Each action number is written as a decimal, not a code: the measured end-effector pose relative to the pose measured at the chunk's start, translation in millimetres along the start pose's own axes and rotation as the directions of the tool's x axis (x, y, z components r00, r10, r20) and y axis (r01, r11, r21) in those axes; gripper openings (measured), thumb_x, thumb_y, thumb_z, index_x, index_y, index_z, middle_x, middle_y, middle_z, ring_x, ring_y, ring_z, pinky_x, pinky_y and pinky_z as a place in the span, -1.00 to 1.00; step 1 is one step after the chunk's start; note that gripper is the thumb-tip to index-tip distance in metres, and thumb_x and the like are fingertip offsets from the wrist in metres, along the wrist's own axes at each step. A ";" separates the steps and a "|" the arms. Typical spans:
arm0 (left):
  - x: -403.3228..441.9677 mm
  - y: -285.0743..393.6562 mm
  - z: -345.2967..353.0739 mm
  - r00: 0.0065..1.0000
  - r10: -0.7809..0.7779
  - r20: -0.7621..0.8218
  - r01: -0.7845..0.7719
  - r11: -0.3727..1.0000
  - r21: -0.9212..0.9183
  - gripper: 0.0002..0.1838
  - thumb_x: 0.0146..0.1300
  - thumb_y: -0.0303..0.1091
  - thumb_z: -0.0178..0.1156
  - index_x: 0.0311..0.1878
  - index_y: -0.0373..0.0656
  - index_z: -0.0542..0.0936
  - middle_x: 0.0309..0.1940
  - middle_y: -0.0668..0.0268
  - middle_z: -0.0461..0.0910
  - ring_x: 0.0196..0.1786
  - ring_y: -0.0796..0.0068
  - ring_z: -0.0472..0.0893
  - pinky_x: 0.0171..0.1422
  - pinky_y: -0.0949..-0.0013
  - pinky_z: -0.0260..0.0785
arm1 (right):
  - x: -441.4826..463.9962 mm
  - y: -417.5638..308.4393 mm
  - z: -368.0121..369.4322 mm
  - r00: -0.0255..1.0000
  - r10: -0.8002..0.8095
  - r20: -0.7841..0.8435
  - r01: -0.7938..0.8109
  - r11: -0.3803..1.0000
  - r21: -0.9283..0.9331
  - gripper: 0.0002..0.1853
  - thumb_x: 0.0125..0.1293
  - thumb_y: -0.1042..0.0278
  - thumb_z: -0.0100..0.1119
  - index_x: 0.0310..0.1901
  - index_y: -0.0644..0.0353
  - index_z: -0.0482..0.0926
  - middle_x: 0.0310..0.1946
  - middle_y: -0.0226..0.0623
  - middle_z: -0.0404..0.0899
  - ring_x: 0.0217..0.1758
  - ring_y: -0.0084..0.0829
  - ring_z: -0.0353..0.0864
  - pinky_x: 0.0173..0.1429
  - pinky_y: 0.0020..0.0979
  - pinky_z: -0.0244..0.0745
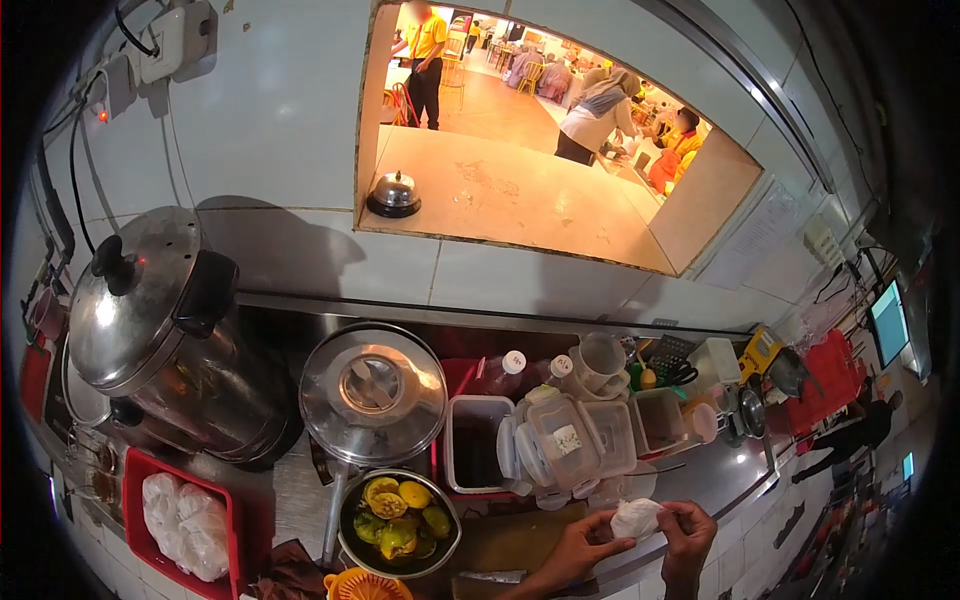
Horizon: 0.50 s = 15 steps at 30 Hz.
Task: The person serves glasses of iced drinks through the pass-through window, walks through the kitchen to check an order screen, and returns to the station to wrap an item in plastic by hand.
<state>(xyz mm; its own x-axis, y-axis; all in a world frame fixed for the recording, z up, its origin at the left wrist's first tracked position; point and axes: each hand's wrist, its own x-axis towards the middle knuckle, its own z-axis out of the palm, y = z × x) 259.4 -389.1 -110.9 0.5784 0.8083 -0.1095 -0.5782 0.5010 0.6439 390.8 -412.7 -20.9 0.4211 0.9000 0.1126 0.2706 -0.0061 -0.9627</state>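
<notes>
Low in the head view, my left hand (578,552) and my right hand (688,538) are close together, both closed on a small white plastic bag (634,519). The left fingers grip its left side; the right thumb and fingers pinch its right edge. What the bag contains cannot be made out. Just behind it are stacked clear plastic containers (570,440) with lids. Left of my hands, a metal bowl (452,548) holds cut yellow and green citrus pieces. An orange citrus juicer (366,586) is partly cut off at the bottom edge.
A large steel urn (190,370) stands at left, near a lidded pan (372,440) and a red tray (235,540) of filled plastic bags. A service bell (395,192) sits on the hatch ledge (500,190); several people are beyond. Bottles, containers and utensils line the wall.
</notes>
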 end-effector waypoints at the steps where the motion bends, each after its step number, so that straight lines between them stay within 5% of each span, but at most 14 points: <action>1: 0.6 -1.6 0.2 1.000 0.010 0.009 -0.010 1.000 -0.005 -0.52 0.15 -0.37 0.36 0.11 -0.33 0.48 -0.10 0.33 0.60 -0.09 0.65 0.55 0.05 0.54 0.37 | 0.3 0.0 -0.3 1.000 -0.019 -0.002 0.019 1.000 -0.015 -0.92 0.18 0.58 0.22 -0.29 0.38 0.56 -0.45 -0.28 0.59 -0.41 -0.55 0.57 -0.26 -0.53 0.50; 9: 0.4 -1.1 -2.7 0.999 0.027 -0.038 -0.025 0.999 0.042 -0.61 0.16 -0.37 0.35 0.03 -0.31 0.54 -0.20 0.34 0.64 -0.17 0.67 0.55 -0.02 0.56 0.37 | 2.8 -0.5 -7.2 1.000 -0.012 -0.013 0.011 1.000 -0.021 -0.91 0.18 0.59 0.22 -0.28 0.39 0.55 -0.40 -0.28 0.57 -0.36 -0.56 0.56 -0.22 -0.53 0.49; 11: 1.2 -2.4 -1.7 0.998 0.032 -0.049 -0.029 0.998 0.058 -0.63 0.16 -0.36 0.35 0.01 -0.30 0.56 -0.22 0.34 0.64 -0.19 0.68 0.55 -0.04 0.56 0.37 | 4.6 3.0 -11.7 0.999 0.033 -0.003 -0.033 0.999 -0.030 -0.73 0.11 0.43 0.38 -0.21 0.39 0.57 -0.33 -0.23 0.59 -0.30 -0.50 0.58 -0.14 -0.50 0.50; 15: 1.4 -8.8 -6.4 0.995 0.098 -0.010 -0.095 0.979 0.182 -0.63 0.15 -0.34 0.36 0.00 -0.27 0.58 -0.26 0.39 0.62 -0.21 0.68 0.50 -0.07 0.53 0.36 | 0.2 -9.4 5.1 0.999 0.008 0.046 -0.007 1.000 -0.011 -0.75 0.09 0.57 0.30 -0.17 0.42 0.55 -0.31 -0.21 0.61 -0.27 -0.50 0.60 -0.10 -0.50 0.51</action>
<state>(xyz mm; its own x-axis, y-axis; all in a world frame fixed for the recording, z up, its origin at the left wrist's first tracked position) 261.6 -390.4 -121.6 0.5135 0.8565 -0.0530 -0.5162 0.3576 0.7782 383.9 -410.2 -13.1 0.3832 0.9189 0.0939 0.2773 -0.0175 -0.9606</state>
